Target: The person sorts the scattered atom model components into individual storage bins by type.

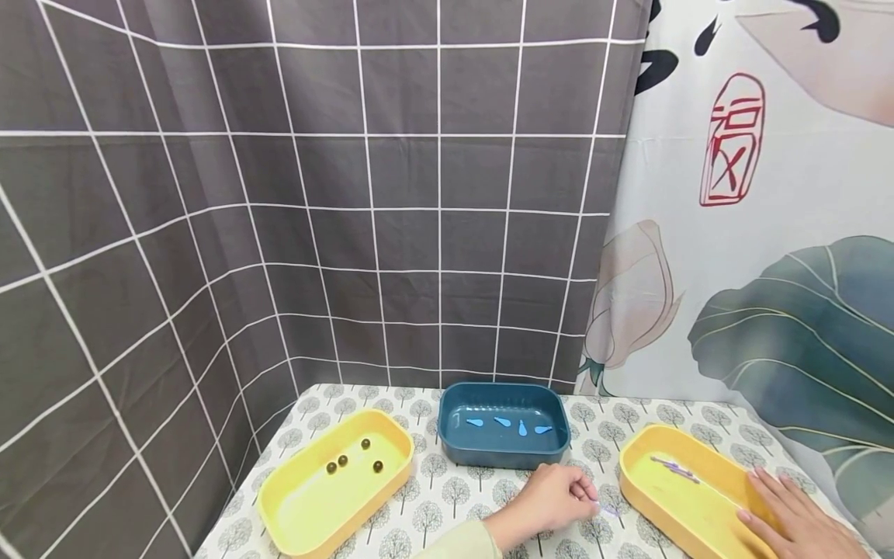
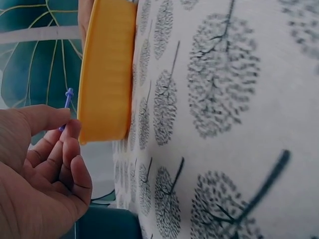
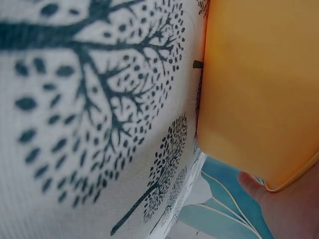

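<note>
My left hand [image 1: 555,497] pinches a thin purple stick [image 2: 68,98] between thumb and index finger, above the table just left of the right yellow tray [image 1: 635,491]. In the left wrist view the stick has a small ridged knob at its upper end. A few similar purple sticks [image 1: 676,469] lie inside that tray. My right hand [image 1: 803,522] rests on the tray's right rim, its fingers extended and spread. The right wrist view shows only part of this hand, by the tray's edge.
A dark blue tray [image 1: 503,458] at the back middle holds several small light blue drop-shaped pieces [image 1: 522,428]. At left, another yellow tray [image 1: 279,497] holds several dark round balls [image 1: 378,466]. A tree-print cloth [image 1: 454,493] covers the table; a gridded grey curtain [image 1: 405,241] hangs behind.
</note>
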A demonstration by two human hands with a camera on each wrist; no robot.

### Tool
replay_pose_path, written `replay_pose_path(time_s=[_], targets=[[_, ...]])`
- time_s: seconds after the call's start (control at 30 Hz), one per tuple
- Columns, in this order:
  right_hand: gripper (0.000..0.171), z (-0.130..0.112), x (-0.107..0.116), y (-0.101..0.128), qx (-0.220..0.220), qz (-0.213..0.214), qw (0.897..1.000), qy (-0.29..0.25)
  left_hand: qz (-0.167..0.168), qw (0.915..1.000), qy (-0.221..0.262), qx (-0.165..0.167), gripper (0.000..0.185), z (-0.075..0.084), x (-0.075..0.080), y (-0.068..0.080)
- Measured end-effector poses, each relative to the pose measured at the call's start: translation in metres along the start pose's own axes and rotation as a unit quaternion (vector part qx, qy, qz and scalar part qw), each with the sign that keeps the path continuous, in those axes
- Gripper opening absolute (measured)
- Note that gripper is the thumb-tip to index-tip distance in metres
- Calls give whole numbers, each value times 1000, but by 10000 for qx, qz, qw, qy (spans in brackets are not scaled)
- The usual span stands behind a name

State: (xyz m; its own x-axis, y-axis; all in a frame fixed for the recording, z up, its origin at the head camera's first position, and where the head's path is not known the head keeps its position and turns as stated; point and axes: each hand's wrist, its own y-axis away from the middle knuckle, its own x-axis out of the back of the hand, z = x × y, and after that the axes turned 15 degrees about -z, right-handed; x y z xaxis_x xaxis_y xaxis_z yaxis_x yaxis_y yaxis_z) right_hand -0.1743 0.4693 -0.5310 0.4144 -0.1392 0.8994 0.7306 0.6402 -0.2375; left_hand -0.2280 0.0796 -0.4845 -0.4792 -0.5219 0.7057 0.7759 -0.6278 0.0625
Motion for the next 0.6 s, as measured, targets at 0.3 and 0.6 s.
replay_pose_path(time_s=[0.3, 0.6], targets=[[99, 3, -2, 2, 218, 154, 9996, -41, 111, 9993, 353, -11, 15, 11, -2, -13], [98, 5, -4, 1, 389, 207, 9990, 13, 194, 9981, 566, -156, 14, 22, 0, -26]])
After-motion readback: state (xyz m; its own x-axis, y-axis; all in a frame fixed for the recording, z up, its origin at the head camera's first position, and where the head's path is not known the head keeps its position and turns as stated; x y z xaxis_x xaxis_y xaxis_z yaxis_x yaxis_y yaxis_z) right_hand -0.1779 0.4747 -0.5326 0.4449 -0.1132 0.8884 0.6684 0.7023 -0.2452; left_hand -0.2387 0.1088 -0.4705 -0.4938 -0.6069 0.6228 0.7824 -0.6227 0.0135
